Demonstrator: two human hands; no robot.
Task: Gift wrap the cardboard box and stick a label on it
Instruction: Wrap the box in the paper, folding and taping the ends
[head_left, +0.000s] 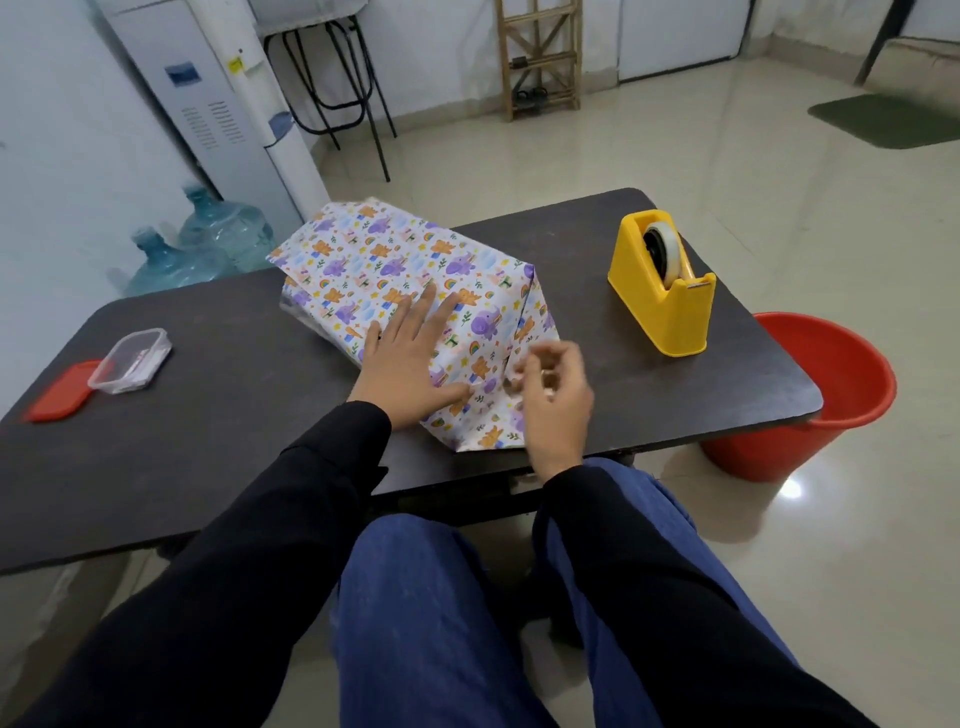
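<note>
Paper-wrapped box (415, 280) lies slantwise on table (208, 467).

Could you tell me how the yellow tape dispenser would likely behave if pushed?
The yellow tape dispenser looks like rigid moulded plastic, so it is probably stiff. Its wide flat base on the table suggests sliding rather than tipping.

Left hand (402, 358) flat, fingers spread — right hand (558, 400) beside it, fingers curled, blurred
</note>
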